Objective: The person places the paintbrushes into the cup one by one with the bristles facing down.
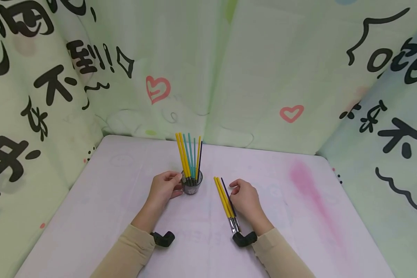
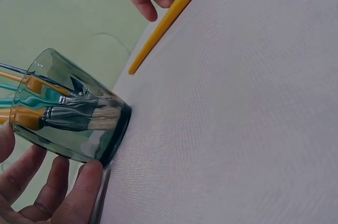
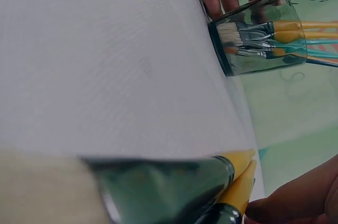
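A clear glass cup (image 1: 192, 188) stands on the table, holding several upright paintbrushes (image 1: 191, 162) with yellow, teal and dark handles, bristles down. My left hand (image 1: 165, 185) is at the cup's left side; in the left wrist view its fingertips touch the glass (image 2: 74, 145). Two yellow-handled brushes (image 1: 223, 199) and one dark-handled brush (image 1: 228, 195) lie right of the cup, bristles toward me. Beside them is my right hand (image 1: 244, 195), fingers loosely bent and nothing visible between them. In the right wrist view, a bristle head (image 3: 47, 189) fills the lower left.
A pale cloth covers the table (image 1: 187, 247), with a pink smear (image 1: 312, 193) on the right. Green curtains (image 1: 250, 69) with black lettering and hearts hang behind and at both sides. Black wrist mounts (image 1: 165, 239) extend from the sleeves.
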`<action>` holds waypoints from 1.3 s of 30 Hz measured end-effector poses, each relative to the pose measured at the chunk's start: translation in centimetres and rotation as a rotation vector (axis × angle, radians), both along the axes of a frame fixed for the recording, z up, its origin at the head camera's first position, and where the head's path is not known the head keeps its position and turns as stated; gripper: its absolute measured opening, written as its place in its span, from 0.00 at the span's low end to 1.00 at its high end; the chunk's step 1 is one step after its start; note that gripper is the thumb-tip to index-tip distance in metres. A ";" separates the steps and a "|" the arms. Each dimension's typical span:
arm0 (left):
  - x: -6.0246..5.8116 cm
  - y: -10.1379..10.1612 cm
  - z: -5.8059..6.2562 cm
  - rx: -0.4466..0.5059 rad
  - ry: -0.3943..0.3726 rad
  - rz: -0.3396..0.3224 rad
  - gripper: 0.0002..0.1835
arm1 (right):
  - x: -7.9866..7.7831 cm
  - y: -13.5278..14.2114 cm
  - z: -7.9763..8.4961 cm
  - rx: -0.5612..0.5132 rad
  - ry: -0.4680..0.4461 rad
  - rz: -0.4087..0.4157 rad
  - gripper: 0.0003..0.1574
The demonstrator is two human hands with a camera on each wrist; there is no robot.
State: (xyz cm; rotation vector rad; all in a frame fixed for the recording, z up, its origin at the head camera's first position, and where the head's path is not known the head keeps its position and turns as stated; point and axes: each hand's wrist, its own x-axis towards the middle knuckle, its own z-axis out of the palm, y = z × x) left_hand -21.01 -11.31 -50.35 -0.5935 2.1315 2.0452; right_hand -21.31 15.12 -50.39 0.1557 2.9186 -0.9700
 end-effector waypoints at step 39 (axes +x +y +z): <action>-0.1 -0.4 0.0 0.021 0.008 -0.006 0.13 | -0.6 -1.6 1.1 0.182 -0.084 0.055 0.16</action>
